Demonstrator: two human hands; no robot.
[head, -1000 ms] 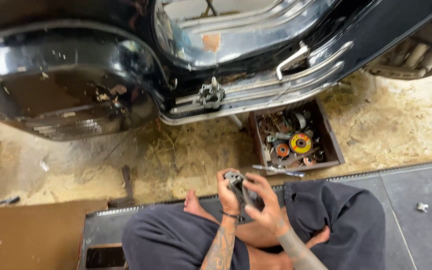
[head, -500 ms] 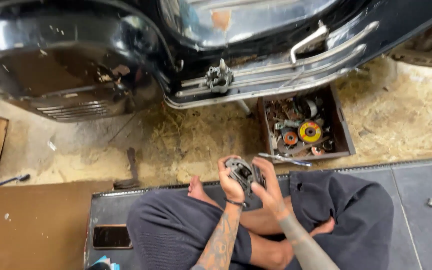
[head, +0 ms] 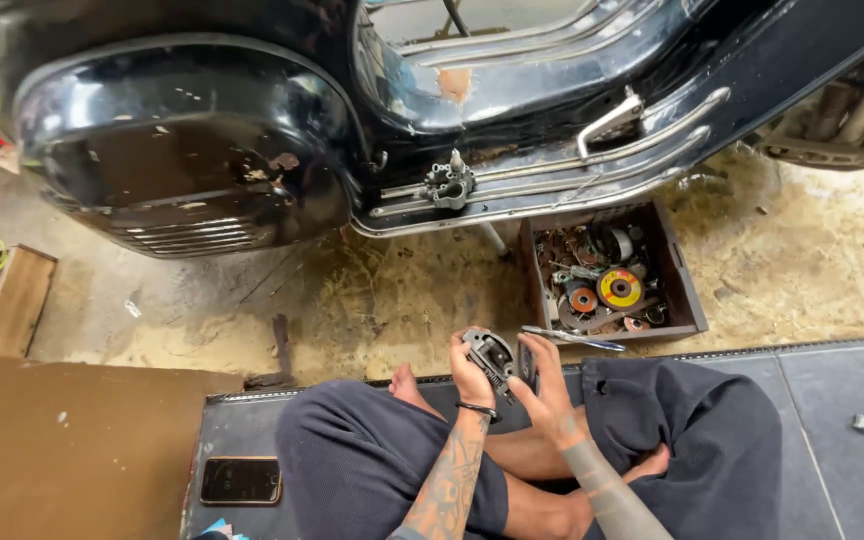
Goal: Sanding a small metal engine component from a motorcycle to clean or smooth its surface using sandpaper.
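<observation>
Both of my hands hold one small grey metal engine part (head: 493,357) over my crossed legs.

My left hand (head: 472,375) is clamped around the part's left side, and my right hand (head: 544,385) grips it from the right with the fingers (head: 549,352) curled over a dark piece at its edge. I sit on a dark grey floor mat (head: 832,400) facing a black scooter (head: 192,150), whose chrome-trimmed footboard (head: 592,180) runs just above a small brown wooden box of rusty parts and coloured discs (head: 607,282). A slim metal wrench (head: 572,338) lies at the box's near edge, just beyond my right hand. A dark phone (head: 240,481) rests on the mat beside my left knee, and the sandy, stained floor (head: 402,300) spreads between me and the scooter.
</observation>
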